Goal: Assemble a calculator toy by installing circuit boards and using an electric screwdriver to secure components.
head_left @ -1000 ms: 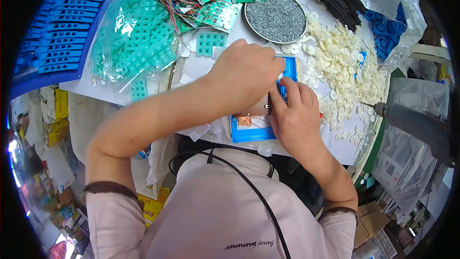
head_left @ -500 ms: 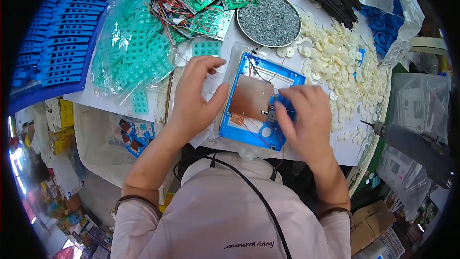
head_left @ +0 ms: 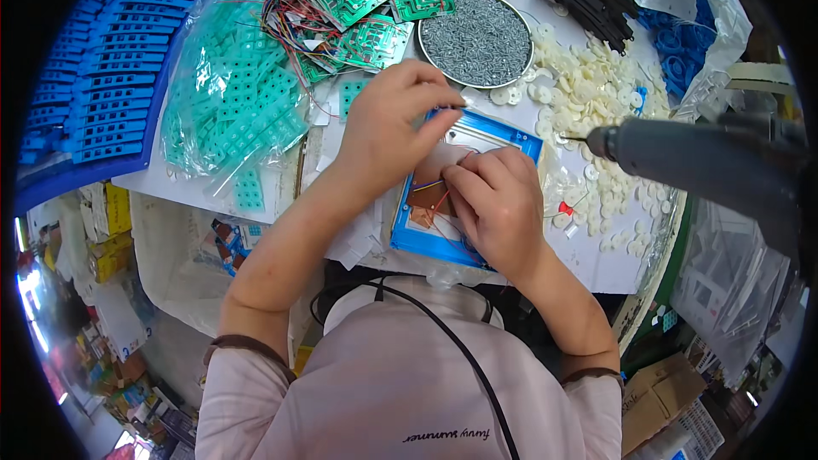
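A blue plastic case (head_left: 439, 249) lies in front of me, with brown copper-coloured board parts (head_left: 429, 197) and thin red and blue wires (head_left: 440, 202) inside it. My right hand (head_left: 503, 213) is over the case's right half, thumb and fingers pinched where the wires run in. Its fingers hide part of the board. My left hand (head_left: 394, 119) reaches over the far left corner, thumb and forefinger curled together at the case's far edge. Whatever is between those fingertips is too small to make out.
A grey power screwdriver (head_left: 673, 153) hangs at the right above white plastic discs (head_left: 609, 89). A red part (head_left: 565, 208) on a wire lies beside the case. Beyond are a dish of screws (head_left: 477, 38), green circuit boards (head_left: 366, 38) and a bag of green keypads (head_left: 239, 77).
My left hand has moved up and right to the case's far edge. My right hand has moved left and closed. The screwdriver has swung up and left; the red part now shows.
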Demonstrator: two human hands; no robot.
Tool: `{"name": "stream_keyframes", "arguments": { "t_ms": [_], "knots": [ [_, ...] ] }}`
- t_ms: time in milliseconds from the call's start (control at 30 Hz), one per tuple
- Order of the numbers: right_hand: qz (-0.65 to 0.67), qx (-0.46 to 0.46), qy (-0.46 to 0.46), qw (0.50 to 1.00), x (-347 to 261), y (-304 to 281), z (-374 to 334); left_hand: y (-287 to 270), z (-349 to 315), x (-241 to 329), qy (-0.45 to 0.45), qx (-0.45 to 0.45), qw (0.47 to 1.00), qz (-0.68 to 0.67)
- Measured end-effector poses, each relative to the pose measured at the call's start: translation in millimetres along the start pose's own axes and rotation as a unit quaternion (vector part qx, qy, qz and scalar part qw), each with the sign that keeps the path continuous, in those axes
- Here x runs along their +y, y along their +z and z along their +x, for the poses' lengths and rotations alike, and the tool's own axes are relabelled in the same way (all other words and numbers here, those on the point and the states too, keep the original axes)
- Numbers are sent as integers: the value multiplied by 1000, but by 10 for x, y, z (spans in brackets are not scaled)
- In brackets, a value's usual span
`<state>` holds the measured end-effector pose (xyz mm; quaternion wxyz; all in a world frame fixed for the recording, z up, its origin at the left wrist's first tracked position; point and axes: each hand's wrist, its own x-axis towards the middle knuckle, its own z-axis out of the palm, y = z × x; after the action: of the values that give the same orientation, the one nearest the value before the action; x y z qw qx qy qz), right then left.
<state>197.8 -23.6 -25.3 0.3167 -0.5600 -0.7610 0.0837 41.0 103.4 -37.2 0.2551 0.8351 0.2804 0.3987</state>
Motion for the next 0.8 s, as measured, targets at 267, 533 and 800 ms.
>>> {"name": "stream_keyframes", "arguments": {
  "t_ms": [267, 533, 800],
  "knots": [
    [-35, -70, 18, 997, -161, -118, -102, 19, -95, 328, -138, -116, 981, -72],
    [67, 46, 26, 996, 41, -373, -261, 66, -144, 306, -104, -112, 985, -79],
    [66, 87, 87, 990, 172, -220, -4, 8, -185, 308, -90, -128, 982, -109]
  ]
}}
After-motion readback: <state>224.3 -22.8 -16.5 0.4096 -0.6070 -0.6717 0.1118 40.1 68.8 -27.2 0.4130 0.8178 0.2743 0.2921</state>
